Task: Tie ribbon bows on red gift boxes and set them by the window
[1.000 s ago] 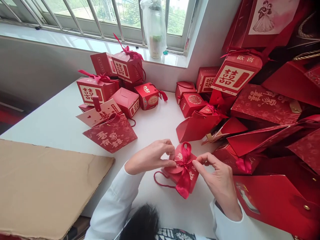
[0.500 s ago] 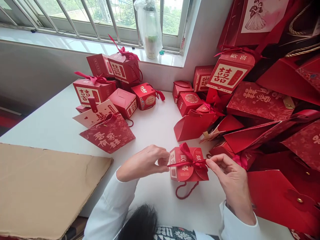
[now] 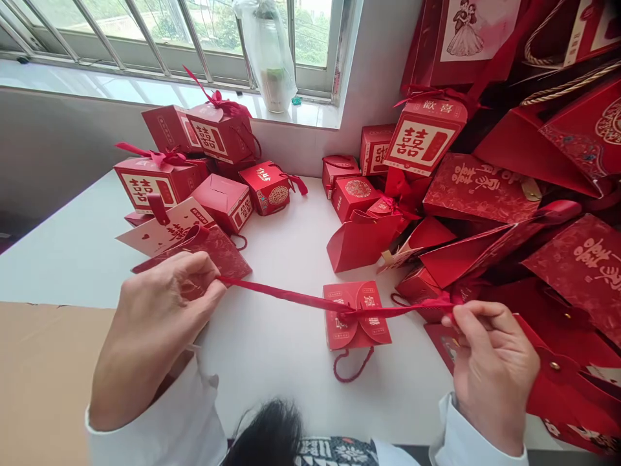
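Two ends of red satin ribbon being drawn tight across a gift box

The left hand is pinching one end between thumb and fingers, and the right hand is pinching the other, both grips closed on the ribbon. Between them, the box is sitting on the white tabletop, its cord handle trailing nearward. Farther off, red boxes are clustering below the window sill, with red gift bags piling up at right.

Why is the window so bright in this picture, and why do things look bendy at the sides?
In the head view, the window is washed out by daylight, the windowsill shines with glare, the window bars lean and stretch toward the picture's edge, and the dark hair at the bottom looks soft and blurry.
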Demonstrator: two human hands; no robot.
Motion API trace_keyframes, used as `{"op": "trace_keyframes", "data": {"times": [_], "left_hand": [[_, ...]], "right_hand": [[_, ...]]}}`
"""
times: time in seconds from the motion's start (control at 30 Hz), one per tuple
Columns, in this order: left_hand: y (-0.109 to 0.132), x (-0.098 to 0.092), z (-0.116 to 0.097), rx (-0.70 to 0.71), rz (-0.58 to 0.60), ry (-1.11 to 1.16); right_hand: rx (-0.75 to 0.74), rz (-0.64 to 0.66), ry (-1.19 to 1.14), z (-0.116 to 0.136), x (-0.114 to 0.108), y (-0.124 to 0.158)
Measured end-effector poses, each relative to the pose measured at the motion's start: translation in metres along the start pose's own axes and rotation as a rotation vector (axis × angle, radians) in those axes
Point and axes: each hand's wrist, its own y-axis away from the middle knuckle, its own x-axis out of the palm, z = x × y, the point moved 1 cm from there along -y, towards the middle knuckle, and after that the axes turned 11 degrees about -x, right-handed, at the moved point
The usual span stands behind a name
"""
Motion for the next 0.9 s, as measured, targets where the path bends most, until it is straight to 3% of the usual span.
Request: {"op": "trace_keyframes", "data": {"times": [0.1,0.23,0.33,0.43,0.47,0.53,0.57,0.6,0.63,0.67,0.8,0.87,0.9], "left_hand": [[0.005,0.001,-0.005,0.029,0.037,0.182],[0.008,-0.001,-0.016,0.152,0.341,0.604],[0.004,0.001,-0.035,0.167,0.45,0.795],[-0.009,0.012,-0.058,0.176,0.457,0.82],[-0.015,0.017,-0.065,0.183,0.407,0.782],[-0.027,0.024,-0.072,0.201,0.2,0.637],[-0.031,0.027,-0.074,0.231,0.115,0.543],[-0.034,0.029,-0.074,0.274,0.057,0.455],[-0.035,0.031,-0.075,0.336,0.047,0.383],[-0.034,0.032,-0.075,0.415,0.078,0.335],[-0.021,0.043,-0.083,0.745,0.43,0.277],[-0.013,0.055,-0.089,0.864,0.571,0.238],[-0.01,0.062,-0.092,0.91,0.618,0.216]], "right_hand": [[0.043,-0.007,-0.176,0.012,0.0,-0.004],[0.012,0.079,-0.295,0.027,0.004,-0.013],[-0.125,0.238,-0.393,0.043,0.013,-0.013],[-0.29,0.615,-0.51,0.061,0.025,-0.007],[-0.345,0.821,-0.539,0.067,0.03,-0.004],[-0.429,1.289,-0.541,0.074,0.037,0.003],[-0.441,1.473,-0.492,0.075,0.039,0.006],[-0.434,1.578,-0.422,0.073,0.039,0.008],[-0.411,1.563,-0.315,0.069,0.036,0.008],[-0.376,1.452,-0.189,0.063,0.033,0.008],[-0.261,0.9,0.348,0.022,0.007,0.013],[-0.201,0.729,0.541,0.002,-0.005,0.02],[-0.171,0.708,0.596,-0.007,-0.008,0.024]]}}
